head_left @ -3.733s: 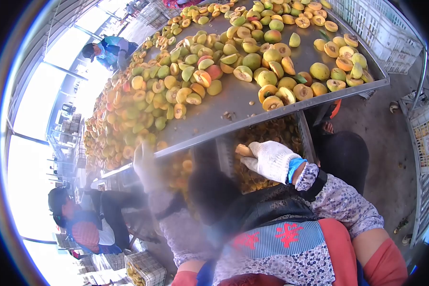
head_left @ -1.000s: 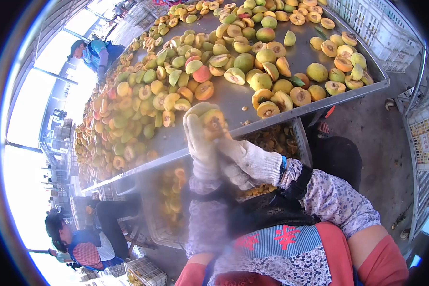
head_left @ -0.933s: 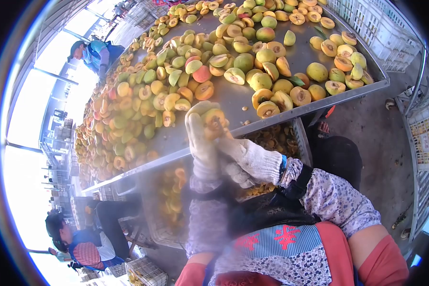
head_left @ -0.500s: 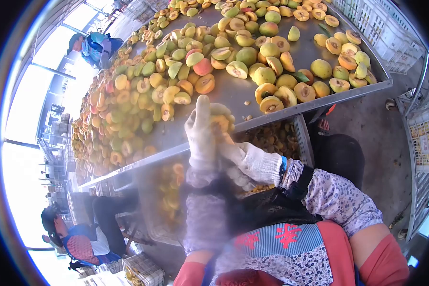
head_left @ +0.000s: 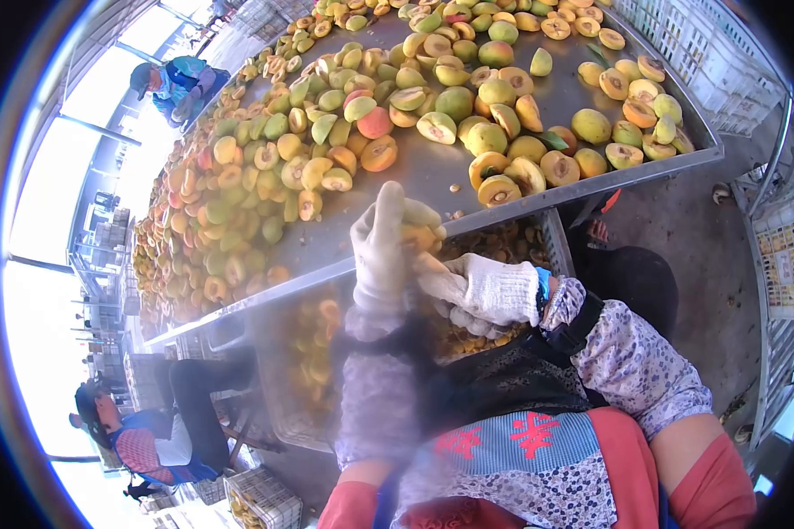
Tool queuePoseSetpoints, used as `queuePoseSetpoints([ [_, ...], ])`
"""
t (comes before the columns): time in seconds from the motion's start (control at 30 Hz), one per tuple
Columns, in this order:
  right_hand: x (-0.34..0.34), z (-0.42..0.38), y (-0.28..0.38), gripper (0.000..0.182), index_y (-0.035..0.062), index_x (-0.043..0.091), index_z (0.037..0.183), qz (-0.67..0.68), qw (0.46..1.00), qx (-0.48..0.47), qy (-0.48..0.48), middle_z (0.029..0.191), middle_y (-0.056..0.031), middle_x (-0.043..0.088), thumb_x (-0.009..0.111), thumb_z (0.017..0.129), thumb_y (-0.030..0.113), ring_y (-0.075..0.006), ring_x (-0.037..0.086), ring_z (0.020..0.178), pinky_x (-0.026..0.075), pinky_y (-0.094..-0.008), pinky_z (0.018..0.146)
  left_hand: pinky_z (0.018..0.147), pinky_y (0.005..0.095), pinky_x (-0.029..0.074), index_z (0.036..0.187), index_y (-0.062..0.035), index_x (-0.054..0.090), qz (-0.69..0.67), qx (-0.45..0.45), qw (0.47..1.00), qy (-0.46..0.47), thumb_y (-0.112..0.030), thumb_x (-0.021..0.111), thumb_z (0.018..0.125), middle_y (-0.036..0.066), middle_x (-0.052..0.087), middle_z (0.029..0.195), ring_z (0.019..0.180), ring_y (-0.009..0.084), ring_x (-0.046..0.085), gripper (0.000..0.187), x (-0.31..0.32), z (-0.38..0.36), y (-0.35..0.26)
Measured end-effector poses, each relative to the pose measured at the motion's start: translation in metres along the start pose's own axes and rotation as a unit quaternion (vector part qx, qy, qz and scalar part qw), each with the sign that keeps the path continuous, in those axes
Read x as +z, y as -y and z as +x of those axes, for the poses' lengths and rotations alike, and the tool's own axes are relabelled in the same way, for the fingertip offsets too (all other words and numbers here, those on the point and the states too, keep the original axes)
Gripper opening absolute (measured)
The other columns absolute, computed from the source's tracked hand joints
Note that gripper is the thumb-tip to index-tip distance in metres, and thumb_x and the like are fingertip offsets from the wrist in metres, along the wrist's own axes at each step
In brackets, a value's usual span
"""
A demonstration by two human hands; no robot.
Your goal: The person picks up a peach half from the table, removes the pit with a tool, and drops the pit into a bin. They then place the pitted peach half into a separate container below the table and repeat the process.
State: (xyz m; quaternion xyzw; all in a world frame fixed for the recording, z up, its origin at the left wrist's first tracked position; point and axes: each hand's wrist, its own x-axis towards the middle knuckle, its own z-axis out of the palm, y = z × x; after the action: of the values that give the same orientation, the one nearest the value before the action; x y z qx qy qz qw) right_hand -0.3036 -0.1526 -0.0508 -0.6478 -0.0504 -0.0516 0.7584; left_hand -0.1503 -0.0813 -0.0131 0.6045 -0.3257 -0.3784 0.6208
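My left hand (head_left: 381,251), in a white glove, is closed around a yellow-orange peach piece (head_left: 423,236) just over the near rim of the metal table (head_left: 326,247). Its index finger points up along the side. Close beside it is my right hand (head_left: 490,291), also gloved, with fingers curled and thumb side right at the fruit. What my right hand grips is hidden by its fingers; I cannot tell what it is. Halved peaches (head_left: 379,152), some cut side up, lie heaped on the table beyond both hands.
Below the table edge stands a crate (head_left: 559,245) with fruit pieces inside, and another bin (head_left: 304,414) is at the left. White crates (head_left: 706,62) are stacked at the right. One person (head_left: 181,86) works across the table, another (head_left: 154,432) sits at lower left.
Both hands have shifted slightly right, still together at the peach piece. The person across the table has moved a little, and the seated person has leaned left.
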Motion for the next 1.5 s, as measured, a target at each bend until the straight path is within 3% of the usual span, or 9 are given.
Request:
queuePoseSetpoints([
  [0.07, 0.011, -0.002, 0.029, 0.05, 0.0158, 0.057, 0.08, 0.217, 0.928, 0.299, -0.044, 0.058, 0.0053, 0.046, 0.045, 0.099, 0.06, -0.0105, 0.043, 0.044, 0.033, -0.0278, 0.039, 0.057, 0.0348, 0.054, 0.081, -0.0032, 0.058, -0.096, 0.042, 0.993, -0.059, -0.05, 0.054, 0.099, 0.015, 0.065, 0.078, 0.064, 0.0237, 0.064, 0.05, 0.014, -0.005, -0.002],
  [0.23, 0.014, 0.001, 0.013, 0.045, 0.0178, 0.058, 0.083, 0.49, 0.839, 0.233, 0.04, 0.057, 0.0073, 0.042, 0.05, 0.098, 0.059, -0.0075, 0.035, 0.043, 0.025, -0.026, 0.038, 0.057, 0.0354, 0.054, 0.08, -0.0134, 0.056, -0.256, -0.013, 0.96, -0.116, -0.047, 0.055, 0.099, 0.007, 0.063, 0.079, 0.068, 0.0233, 0.063, 0.039, 0.027, -0.004, -0.005],
  [0.43, 0.013, 0.01, 0.006, 0.05, 0.0014, 0.065, 0.102, -0.051, 0.993, 0.1, -0.04, 0.084, -0.0194, 0.068, 0.049, 0.1, 0.048, -0.0354, 0.065, 0.081, 0.05, -0.0417, 0.078, 0.065, 0.0353, 0.052, 0.09, -0.0144, 0.053, -0.38, -0.031, 0.918, -0.109, -0.043, 0.057, 0.098, 0.003, 0.059, 0.087, 0.08, 0.021, 0.06, 0.03, 0.011, -0.015, -0.009],
  [0.6, 0.013, 0.004, 0.021, 0.043, 0.0024, 0.068, 0.104, -0.401, 0.882, 0.248, 0.009, 0.092, -0.0242, 0.069, 0.06, 0.093, 0.043, -0.0417, 0.067, 0.09, 0.052, -0.047, 0.078, 0.075, 0.0348, 0.06, 0.103, -0.012, 0.061, -0.424, 0.14, 0.885, -0.131, -0.031, 0.056, 0.099, 0.002, 0.063, 0.094, 0.083, 0.0187, 0.062, 0.02, -0.089, -0.047, -0.002],
  [0.77, -0.001, -0.008, 0.003, 0.045, 0.0007, 0.067, 0.095, -0.478, 0.84, 0.225, -0.119, 0.086, -0.0238, 0.069, 0.057, 0.094, 0.044, -0.041, 0.067, 0.088, 0.053, -0.0489, 0.079, 0.081, 0.0334, 0.055, 0.121, -0.003, 0.06, 0.316, 0.051, 0.897, -0.305, -0.037, 0.055, 0.1, 0.01, 0.064, 0.113, 0.1, 0.0206, 0.062, 0.041, -0.197, -0.119, -0.025],
  [1.03, 0.007, 0.005, 0.001, 0.042, 0.0021, 0.064, 0.098, -0.459, 0.858, 0.176, -0.148, 0.087, -0.0234, 0.069, 0.061, 0.092, 0.044, -0.0412, 0.067, 0.087, 0.052, -0.0506, 0.078, 0.081, 0.037, 0.052, 0.126, -0.0052, 0.062, 0.331, -0.048, 0.898, -0.287, -0.046, 0.066, 0.089, 0.019, 0.067, 0.106, 0.096, 0.0303, 0.066, 0.055, -0.177, 0.017, -0.017],
  [1.13, 0.006, 0.007, -0.002, 0.041, 0.0028, 0.063, 0.097, -0.46, 0.858, 0.183, -0.135, 0.087, -0.0235, 0.069, 0.061, 0.092, 0.044, -0.0415, 0.067, 0.087, 0.052, -0.0508, 0.077, 0.092, 0.041, 0.048, 0.126, -0.0062, 0.062, 0.47, 0.047, 0.858, -0.204, -0.049, 0.064, 0.088, 0.021, 0.067, 0.113, 0.111, 0.0339, 0.062, 0.057, -0.191, 0.076, 0.028],
  [1.2, 0.007, 0.009, -0.001, 0.04, 0.0032, 0.063, 0.096, -0.462, 0.859, 0.172, -0.139, 0.085, -0.0231, 0.069, 0.061, 0.092, 0.043, -0.0416, 0.067, 0.086, 0.052, -0.051, 0.077, 0.097, 0.0414, 0.046, 0.124, -0.0046, 0.062, 0.712, -0.009, 0.669, -0.214, -0.048, 0.061, 0.088, 0.021, 0.066, 0.116, 0.117, 0.0352, 0.059, 0.056, -0.165, 0.087, 0.035],
  [1.5, 0.01, 0.015, 0.016, 0.04, -0.0005, 0.064, 0.096, -0.354, 0.899, 0.076, -0.248, 0.09, -0.0249, 0.067, 0.056, 0.096, 0.039, -0.0421, 0.065, 0.089, 0.05, -0.0484, 0.078, 0.094, 0.0306, 0.048, 0.131, -0.0001, 0.054, 0.327, -0.01, 0.942, -0.068, -0.017, 0.075, 0.081, 0.011, 0.061, 0.12, 0.109, 0.0185, 0.06, 0.056, -0.126, 0.031, -0.017],
])
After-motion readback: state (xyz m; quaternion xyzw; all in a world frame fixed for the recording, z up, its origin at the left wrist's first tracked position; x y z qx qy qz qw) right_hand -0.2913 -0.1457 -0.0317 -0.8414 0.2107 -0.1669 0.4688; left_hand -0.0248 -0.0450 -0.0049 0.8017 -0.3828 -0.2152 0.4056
